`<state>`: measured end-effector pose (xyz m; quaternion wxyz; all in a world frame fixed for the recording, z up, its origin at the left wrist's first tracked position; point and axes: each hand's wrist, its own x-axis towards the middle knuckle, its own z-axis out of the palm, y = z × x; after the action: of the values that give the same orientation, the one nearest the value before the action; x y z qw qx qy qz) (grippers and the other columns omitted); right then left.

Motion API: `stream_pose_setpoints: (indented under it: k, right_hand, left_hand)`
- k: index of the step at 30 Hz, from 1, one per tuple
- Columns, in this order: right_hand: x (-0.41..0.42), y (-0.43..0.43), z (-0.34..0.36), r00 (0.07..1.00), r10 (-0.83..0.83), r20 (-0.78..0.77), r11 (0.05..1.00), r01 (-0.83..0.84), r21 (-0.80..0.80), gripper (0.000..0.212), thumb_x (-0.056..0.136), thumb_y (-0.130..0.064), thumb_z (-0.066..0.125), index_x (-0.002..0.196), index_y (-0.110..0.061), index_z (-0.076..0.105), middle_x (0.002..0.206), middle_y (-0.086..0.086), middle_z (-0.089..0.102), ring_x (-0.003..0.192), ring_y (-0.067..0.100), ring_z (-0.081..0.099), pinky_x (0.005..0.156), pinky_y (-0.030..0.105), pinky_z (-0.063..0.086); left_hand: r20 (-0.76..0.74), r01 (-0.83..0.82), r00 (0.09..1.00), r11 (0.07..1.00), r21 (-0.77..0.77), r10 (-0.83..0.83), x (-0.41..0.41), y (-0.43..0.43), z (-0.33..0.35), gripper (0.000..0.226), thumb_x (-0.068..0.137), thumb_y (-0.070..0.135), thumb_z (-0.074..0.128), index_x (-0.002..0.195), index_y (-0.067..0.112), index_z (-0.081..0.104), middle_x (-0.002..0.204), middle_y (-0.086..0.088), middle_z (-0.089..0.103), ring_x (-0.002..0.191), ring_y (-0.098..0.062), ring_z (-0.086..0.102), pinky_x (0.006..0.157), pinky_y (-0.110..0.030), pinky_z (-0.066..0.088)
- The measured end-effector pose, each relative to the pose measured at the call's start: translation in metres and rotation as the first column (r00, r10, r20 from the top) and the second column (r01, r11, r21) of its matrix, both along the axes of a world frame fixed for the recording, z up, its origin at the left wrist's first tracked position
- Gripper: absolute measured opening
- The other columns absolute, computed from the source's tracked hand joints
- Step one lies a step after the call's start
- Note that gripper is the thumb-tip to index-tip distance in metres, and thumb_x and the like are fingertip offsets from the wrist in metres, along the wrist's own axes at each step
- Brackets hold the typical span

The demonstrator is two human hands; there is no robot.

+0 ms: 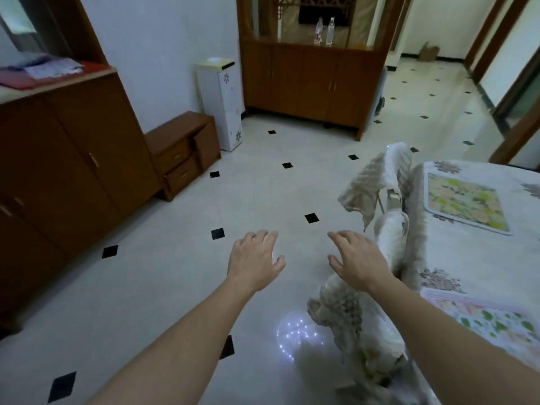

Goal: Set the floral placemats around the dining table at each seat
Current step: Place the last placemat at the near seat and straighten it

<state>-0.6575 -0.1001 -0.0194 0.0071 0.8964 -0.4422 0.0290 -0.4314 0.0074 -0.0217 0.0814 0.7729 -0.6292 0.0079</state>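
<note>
Glossy cream tile with small black diamond insets fills most of my view, and both my hands hang over that floor (pixel 175 287) with nothing in them. My left hand (pixel 254 258) and right hand (pixel 355 258) are loose, with the fingers spread and lightly bent.

Off to my right, the far placemat (pixel 467 204) lies flat on the tabletop (pixel 479 258). It is a smooth rectangle with rounded corners, printed in yellow-green and peach blooms inside a pale border. The near placemat (pixel 491 320) has the same print and sits close to the table's edge by my right forearm.

The mats look slick and the lacy tablecloth (pixel 438 280) under them looks soft, so a brush from my arm could skew the near one or push it off. The shaggy, fringed chair covers (pixel 377 182) are pressed against the table and could snag a mat corner. I am facing away from the table, so I cannot tell whether any seats lack a mat, and I see no spare mats to pick up.
</note>
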Motion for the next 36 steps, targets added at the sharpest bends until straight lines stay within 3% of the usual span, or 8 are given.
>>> stream_pose_setpoints:
  k: [11,20,24,30,36]
  right_hand:
    - [-0.009,-0.093,-0.007,0.988,-0.157,0.011,0.988,0.157,-0.002,0.056,0.093,-0.045,0.045,0.143,-0.022,0.039,0.141,0.003,0.049,0.129,0.023,0.046,0.104,0.039,0.036]
    - [-0.094,-0.182,-0.043,0.866,-0.495,0.076,0.869,0.492,0.059,0.049,0.086,-0.043,0.046,0.13,-0.022,0.051,0.124,0.004,0.059,0.113,0.028,0.056,0.095,0.042,0.043]
    - [-0.16,-0.172,-0.058,0.717,-0.687,0.12,0.727,0.678,0.113,0.046,0.084,-0.042,0.039,0.117,-0.018,0.06,0.109,0.007,0.065,0.1,0.031,0.063,0.085,0.041,0.049]
    - [-0.245,-0.111,-0.077,0.465,-0.885,0.04,0.462,0.862,0.21,0.049,0.096,-0.038,0.041,0.141,-0.019,0.039,0.14,0.008,0.047,0.125,0.029,0.047,0.102,0.043,0.039]
    - [-0.282,-0.019,-0.1,0.083,-0.995,-0.049,0.064,0.95,0.307,0.047,0.097,-0.04,0.039,0.141,-0.023,0.037,0.143,0.005,0.043,0.126,0.026,0.044,0.101,0.042,0.041]
  left_hand:
    - [0.057,0.231,0.971,0.973,0.008,-0.231,-0.01,-0.14,0.0,0.06,0.091,0.053,0.039,0.143,0.022,0.037,0.14,0.002,0.049,0.124,-0.023,0.047,0.095,-0.04,0.044]
    - [0.151,0.546,0.819,0.833,0.091,-0.553,-0.103,-0.311,-0.003,0.059,0.091,0.054,0.038,0.142,0.026,0.038,0.138,0.004,0.052,0.12,-0.023,0.05,0.093,-0.039,0.047]
    - [0.132,0.697,0.699,0.711,0.093,-0.703,-0.175,-0.349,-0.007,0.053,0.092,0.052,0.04,0.137,0.024,0.044,0.133,0.002,0.055,0.116,-0.023,0.053,0.089,-0.038,0.048]
    - [0.091,0.881,0.435,0.445,0.163,-0.896,-0.28,-0.362,-0.027,0.053,0.094,0.051,0.04,0.138,0.023,0.041,0.134,-0.001,0.053,0.118,-0.025,0.051,0.091,-0.04,0.048]
    - [0.035,0.95,0.182,0.185,0.253,-0.983,-0.371,-0.35,-0.062,0.051,0.095,0.052,0.041,0.135,0.021,0.047,0.13,-0.003,0.057,0.112,-0.027,0.055,0.086,-0.042,0.051]
